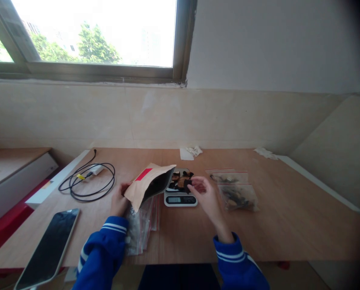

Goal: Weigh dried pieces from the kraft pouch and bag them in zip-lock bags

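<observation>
My left hand (119,200) grips a brown kraft paper bag (140,186) with a red label, tilted so its dark mouth faces right. Just right of that mouth stands a small white digital scale (180,201) with a lit display. Dark brown dried pieces (176,180) are heaped on the scale's platform. My right hand (205,195) pinches one dark dried piece (187,185) at the heap's right edge. Beneath the bag lie several clear zip bags (139,229). To the right of my right hand rest filled zip bags (237,195) with similar-looking pieces.
A coiled black cable (77,197) with a white adapter (95,169) lies at left. A large tablet or phone (51,245) overhangs the front left edge. White paper scraps (193,152) sit by the wall, more crumpled paper (266,153) at back right.
</observation>
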{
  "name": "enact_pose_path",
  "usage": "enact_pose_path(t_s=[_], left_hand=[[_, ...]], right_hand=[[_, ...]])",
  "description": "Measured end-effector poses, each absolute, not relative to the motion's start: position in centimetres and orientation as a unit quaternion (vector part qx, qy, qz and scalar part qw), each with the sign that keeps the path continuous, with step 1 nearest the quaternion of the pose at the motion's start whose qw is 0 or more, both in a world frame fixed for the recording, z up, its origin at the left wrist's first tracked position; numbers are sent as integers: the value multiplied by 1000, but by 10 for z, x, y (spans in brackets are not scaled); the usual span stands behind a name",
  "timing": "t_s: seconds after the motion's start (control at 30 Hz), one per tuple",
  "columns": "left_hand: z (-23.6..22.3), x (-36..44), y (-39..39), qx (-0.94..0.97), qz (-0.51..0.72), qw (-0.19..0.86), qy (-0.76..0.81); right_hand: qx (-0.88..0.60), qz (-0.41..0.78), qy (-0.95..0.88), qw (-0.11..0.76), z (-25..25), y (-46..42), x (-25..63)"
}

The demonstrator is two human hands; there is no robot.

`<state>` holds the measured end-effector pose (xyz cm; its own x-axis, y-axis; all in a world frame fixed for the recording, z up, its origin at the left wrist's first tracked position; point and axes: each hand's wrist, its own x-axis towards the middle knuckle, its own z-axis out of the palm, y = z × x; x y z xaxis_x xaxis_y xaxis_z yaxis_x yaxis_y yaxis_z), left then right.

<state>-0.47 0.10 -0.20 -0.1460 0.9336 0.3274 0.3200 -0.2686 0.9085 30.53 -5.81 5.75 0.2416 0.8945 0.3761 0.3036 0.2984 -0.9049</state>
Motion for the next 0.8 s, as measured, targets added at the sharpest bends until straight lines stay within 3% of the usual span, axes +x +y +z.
enact_pose_path(t_s=[0.23, 0.4, 0.57, 0.8], left_hand=[[-5, -6, 3, 590, 539, 276, 534], [-3, -5, 2, 585, 541, 282, 535], [-4, -5, 1, 588, 543, 284, 528], [-4, -5, 1, 583, 540, 280, 539]], right_hand=[[-622, 193, -492, 577, -9, -21, 327], [-659, 92, -552, 502, -8, -11, 314], [-675, -4, -555, 487, -1, -19, 318], [-689, 15, -531, 493, -18, -31, 340]])
